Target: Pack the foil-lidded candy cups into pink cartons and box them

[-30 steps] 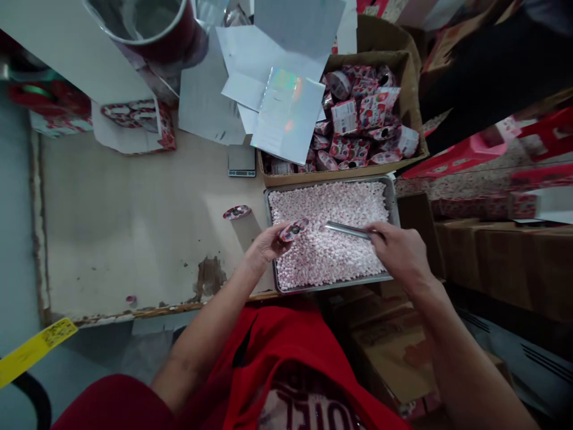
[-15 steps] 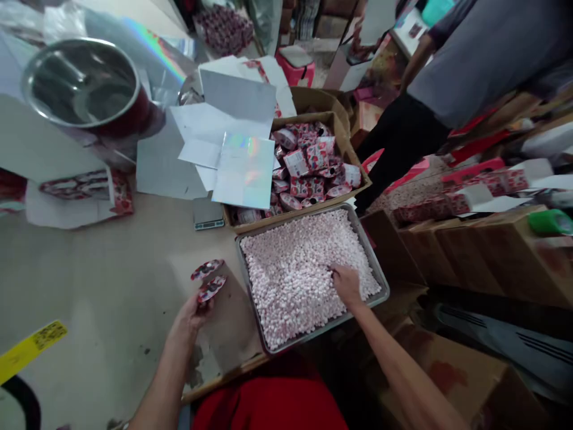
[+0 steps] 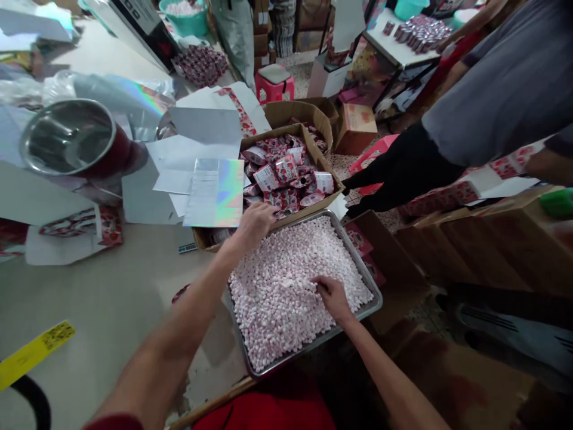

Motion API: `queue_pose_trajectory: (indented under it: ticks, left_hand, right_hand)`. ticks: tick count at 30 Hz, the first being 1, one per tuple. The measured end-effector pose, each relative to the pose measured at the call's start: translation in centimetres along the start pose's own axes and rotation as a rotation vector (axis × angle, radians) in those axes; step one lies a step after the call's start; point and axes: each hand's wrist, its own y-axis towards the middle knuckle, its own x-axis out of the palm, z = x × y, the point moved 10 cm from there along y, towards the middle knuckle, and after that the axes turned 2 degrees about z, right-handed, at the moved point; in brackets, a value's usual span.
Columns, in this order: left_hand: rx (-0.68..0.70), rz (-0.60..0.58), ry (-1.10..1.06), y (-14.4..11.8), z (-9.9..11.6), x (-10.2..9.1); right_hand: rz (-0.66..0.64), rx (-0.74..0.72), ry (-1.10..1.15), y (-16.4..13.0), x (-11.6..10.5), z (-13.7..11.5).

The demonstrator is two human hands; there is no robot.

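My left hand (image 3: 256,228) reaches over the near edge of a cardboard box (image 3: 336,192), its fingers stretched toward the red printed packets (image 3: 286,170) inside. No packet shows in that hand, though part of the fingers is hidden. One open-mouthed packet (image 3: 179,293) stands on the table, partly covered by my left forearm. My right hand (image 3: 333,297) has its fingers pinched together at the surface of small white-pink pellets (image 3: 286,322); what lies between the fingertips is hidden. A metal tray (image 3: 376,301) holds the pellets.
A shiny silver sheet (image 3: 212,194) and white cards overlap the box's left side. A steel pot (image 3: 67,137) stands at the left. A co-worker in grey (image 3: 501,101) is at the right, near stacked cartons (image 3: 483,251). A pink stool (image 3: 274,83) is behind the box.
My left hand has left the packet it held over the table and moved forward and right to the box. My right hand stays in the pellets. The view has shifted, showing more of the background.
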Motion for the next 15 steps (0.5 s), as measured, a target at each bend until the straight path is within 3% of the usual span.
queue_pose_trajectory:
  ticks: [1,3,6,9,12,15]
  left_hand:
    - [-0.003,-0.066,-0.024,3.1,0.2,1.0]
    - [-0.086,-0.266,-0.107,6.8,-0.8,2.7]
    - [-0.188,-0.464,-0.186,7.7,-3.1,3.4]
    - [-0.033,-0.421,-0.027,8.1,-4.2,3.6]
    - [0.204,-0.42,0.251,8.4,-4.5,6.3]
    - [0.321,-0.432,0.511,9.4,-5.3,9.1]
  right_hand:
    - [0.001,0.006,0.029,0.0,-0.1,-0.1]
    - [-0.01,0.024,0.073,-0.1,0.0,-0.3]
    - [-0.026,0.066,0.132,-0.4,0.1,-0.5]
    - [-0.015,0.089,0.162,-0.7,0.0,-0.7]
    - [0.003,0.107,0.166,-0.9,0.1,-0.7]
    - [0.021,0.144,0.161,-0.9,0.1,-0.5]
